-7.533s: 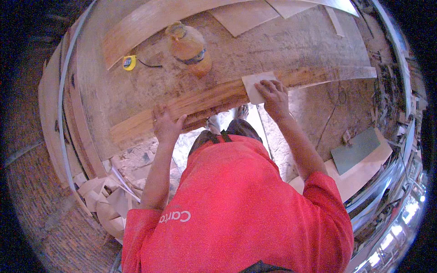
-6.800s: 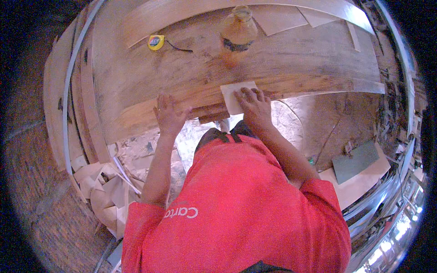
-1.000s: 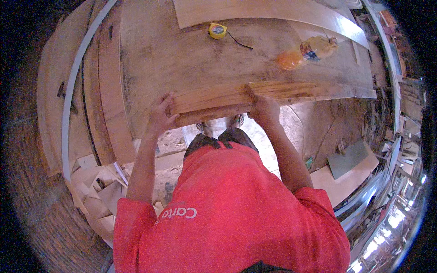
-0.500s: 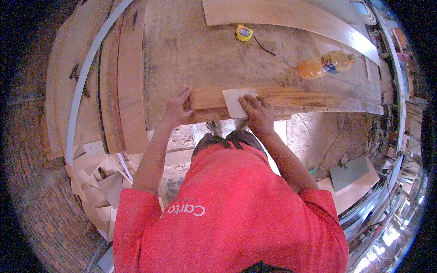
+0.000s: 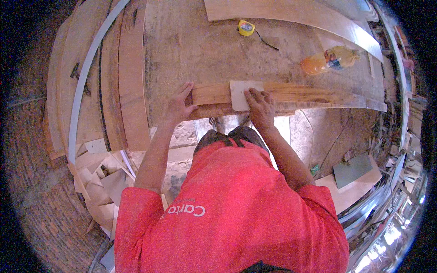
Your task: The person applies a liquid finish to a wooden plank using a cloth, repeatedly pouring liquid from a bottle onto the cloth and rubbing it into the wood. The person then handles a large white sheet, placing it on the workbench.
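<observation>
A narrow wooden board [image 5: 309,95] with orange-brown grain lies along the near edge of the worktable [image 5: 191,50]. My left hand [image 5: 181,104] grips its left end, thumb and fingers on either side of the corner. My right hand [image 5: 260,107] presses a pale square sheet [image 5: 238,93] onto the board's top, fingers bent over it. Beyond them, a yellow tape measure [image 5: 246,28] sits with its dark strap trailing, and a plastic bottle with orange contents [image 5: 314,66] lies on its side to the right.
Long boards [image 5: 134,68] and a pale curved strip [image 5: 82,91] run along the left. A long panel [image 5: 282,13] lies at the back. Offcuts [image 5: 95,182] are piled at lower left; a grey sheet [image 5: 353,170] rests at lower right, near cluttered material along the right side.
The bottle, upright earlier, now lies on its side farther right. A second ago no pale sheet showed under my right hand; now it is there, shifted slightly from half a second ago.
</observation>
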A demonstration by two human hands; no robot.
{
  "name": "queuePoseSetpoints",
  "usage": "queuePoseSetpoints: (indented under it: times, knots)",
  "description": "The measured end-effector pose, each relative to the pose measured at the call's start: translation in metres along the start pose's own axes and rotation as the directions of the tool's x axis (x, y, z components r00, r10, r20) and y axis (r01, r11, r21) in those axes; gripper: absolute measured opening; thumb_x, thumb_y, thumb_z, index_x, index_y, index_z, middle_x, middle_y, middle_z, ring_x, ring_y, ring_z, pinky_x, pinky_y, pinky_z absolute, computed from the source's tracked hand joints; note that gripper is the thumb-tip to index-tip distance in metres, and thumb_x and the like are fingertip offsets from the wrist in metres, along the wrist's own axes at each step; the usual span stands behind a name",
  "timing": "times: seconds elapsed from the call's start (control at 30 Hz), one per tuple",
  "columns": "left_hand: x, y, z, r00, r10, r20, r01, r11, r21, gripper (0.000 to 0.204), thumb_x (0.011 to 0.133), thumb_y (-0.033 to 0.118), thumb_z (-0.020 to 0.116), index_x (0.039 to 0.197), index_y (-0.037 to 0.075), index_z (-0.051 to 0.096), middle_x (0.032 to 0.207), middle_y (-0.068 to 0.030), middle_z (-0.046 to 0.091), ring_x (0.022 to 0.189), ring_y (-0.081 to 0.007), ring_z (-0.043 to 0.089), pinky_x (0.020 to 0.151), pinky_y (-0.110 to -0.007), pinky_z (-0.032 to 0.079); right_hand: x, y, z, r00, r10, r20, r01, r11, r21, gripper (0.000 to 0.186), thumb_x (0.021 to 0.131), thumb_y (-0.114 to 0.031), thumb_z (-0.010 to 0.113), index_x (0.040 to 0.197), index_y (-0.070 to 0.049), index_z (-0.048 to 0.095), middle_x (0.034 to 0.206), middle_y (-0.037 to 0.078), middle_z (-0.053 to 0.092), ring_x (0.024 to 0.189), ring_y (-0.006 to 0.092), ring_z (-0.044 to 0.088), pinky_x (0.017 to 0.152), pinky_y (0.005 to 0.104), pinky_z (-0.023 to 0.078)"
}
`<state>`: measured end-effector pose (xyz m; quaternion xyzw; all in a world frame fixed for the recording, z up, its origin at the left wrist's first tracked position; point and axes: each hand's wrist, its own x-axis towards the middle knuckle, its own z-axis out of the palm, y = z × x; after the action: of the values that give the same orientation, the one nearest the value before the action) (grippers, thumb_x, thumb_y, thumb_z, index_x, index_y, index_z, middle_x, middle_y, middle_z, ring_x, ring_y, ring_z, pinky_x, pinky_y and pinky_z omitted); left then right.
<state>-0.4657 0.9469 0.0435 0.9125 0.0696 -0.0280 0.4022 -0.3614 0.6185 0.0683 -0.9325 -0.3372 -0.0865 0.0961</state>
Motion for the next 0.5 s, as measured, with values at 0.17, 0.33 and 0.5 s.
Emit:
queuePoseSetpoints:
  times: [0.17,0.33,0.5]
  knots:
    - [0.001,-0.013,0.005,0.999,-0.027,0.019,0.028,1.000,-0.014,0.097,0.073,0.011,0.088,0.158,0.011,0.042,0.161,-0.0197,0.044,0.148,-0.0356,0.043,0.122,-0.041,0.039,0.000,-0.006,0.001,1.000,0.012,0.015,-0.013,1.000,0.022,0.049,0.083,-0.012,0.067,0.131,-0.021,0.070,0.132,0.000,0.067,0.115,0.0316,0.059,0.095,0.0469,0.047]
    - [0.002,-0.001,-0.001,1.000,-0.020,0.001,0.020,0.997,0.076,0.099,0.071,0.014,0.089,0.158,0.011,0.042,0.161,-0.0194,0.043,0.148,-0.0363,0.044,0.122,-0.042,0.040,-0.003,-0.012,-0.031,0.983,0.017,0.184,-0.029,0.998,0.064,0.047,0.077,-0.013,0.073,0.124,-0.020,0.074,0.123,0.000,0.070,0.111,0.0313,0.060,0.094,0.0462,0.048]
    - [0.001,-0.007,0.000,1.000,-0.019,-0.016,0.020,0.999,0.043,0.099,0.072,0.020,0.090,0.158,0.010,0.042,0.162,-0.0180,0.043,0.148,-0.0340,0.044,0.121,-0.041,0.040,-0.014,-0.019,-0.067,0.951,0.027,0.309,-0.093,0.975,0.202,0.045,0.074,-0.005,0.072,0.117,-0.018,0.076,0.117,0.002,0.072,0.111,0.0328,0.061,0.095,0.0456,0.050]
